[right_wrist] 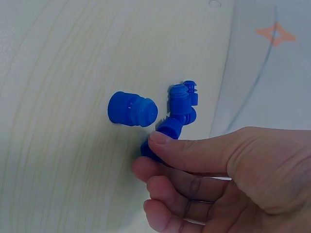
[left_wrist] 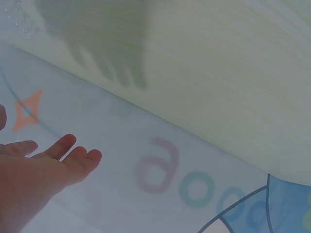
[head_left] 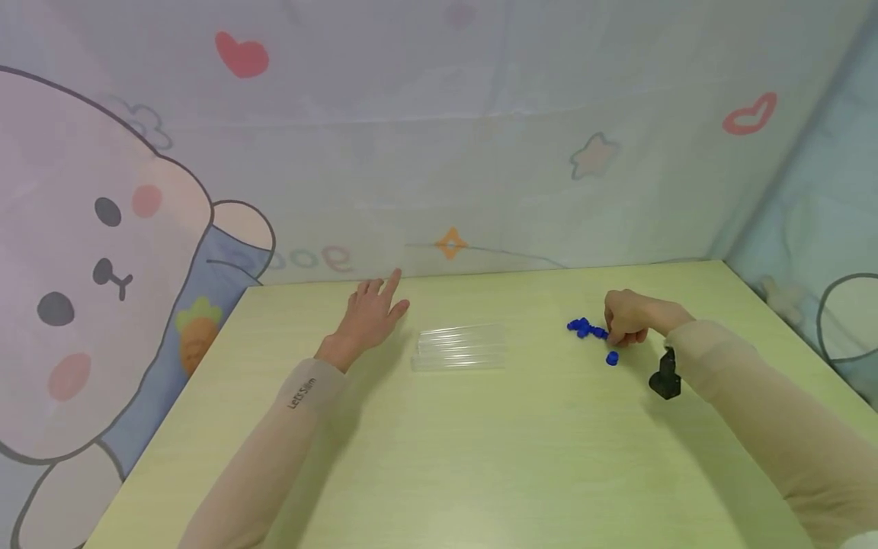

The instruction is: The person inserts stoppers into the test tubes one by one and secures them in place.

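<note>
My right hand [head_left: 626, 316] is at the right of the table, thumb and forefinger pinching a blue ribbed tube stopper [right_wrist: 149, 151]. Several more blue stoppers [right_wrist: 180, 101] lie in a small cluster just beyond the fingertips. A single stopper [right_wrist: 131, 109] lies on its own, nearer the front edge, apart from the hand. My left hand [head_left: 369, 316] is held above the table's far left part, fingers spread and holding nothing. Beside it lies a row of clear plastic tubes [head_left: 459, 347], nearest to the left hand. In the left wrist view the left palm [left_wrist: 34, 174] shows with loose fingers.
A small black object [head_left: 665, 375] stands by the right forearm; its kind is unclear. The pale wooden table [head_left: 480, 457] ends at a printed cloth [head_left: 411, 152] behind it, and another cloth [head_left: 837, 229] hangs at the right.
</note>
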`<action>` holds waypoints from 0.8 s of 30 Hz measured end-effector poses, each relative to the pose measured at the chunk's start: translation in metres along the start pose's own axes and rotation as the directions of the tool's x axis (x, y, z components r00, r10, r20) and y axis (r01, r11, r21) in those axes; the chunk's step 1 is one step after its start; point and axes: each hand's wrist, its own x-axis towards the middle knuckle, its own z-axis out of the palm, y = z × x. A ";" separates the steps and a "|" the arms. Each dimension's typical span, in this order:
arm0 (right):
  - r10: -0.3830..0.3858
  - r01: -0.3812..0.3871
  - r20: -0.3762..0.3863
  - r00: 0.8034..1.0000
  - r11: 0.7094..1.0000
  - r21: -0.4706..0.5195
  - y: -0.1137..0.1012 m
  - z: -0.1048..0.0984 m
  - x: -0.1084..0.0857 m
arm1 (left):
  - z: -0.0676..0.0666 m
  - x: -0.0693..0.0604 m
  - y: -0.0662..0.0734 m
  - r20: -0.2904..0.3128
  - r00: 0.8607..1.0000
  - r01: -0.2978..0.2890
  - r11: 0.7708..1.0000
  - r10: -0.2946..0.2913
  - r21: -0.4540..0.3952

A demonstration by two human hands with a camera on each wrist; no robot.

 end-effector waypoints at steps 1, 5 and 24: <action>-0.001 0.001 -0.005 1.000 1.000 -0.001 0.000 0.000 0.000 | 0.001 0.001 0.002 0.003 1.000 -0.004 1.000 0.004 0.003; -0.008 0.008 -0.020 1.000 1.000 -0.011 -0.001 0.002 -0.001 | 0.004 0.005 0.010 0.023 1.000 -0.021 1.000 0.021 0.007; 0.026 -0.028 -0.037 0.999 0.998 -0.063 -0.001 0.004 0.006 | 0.035 0.020 0.038 0.069 0.994 -0.089 0.996 0.090 -0.020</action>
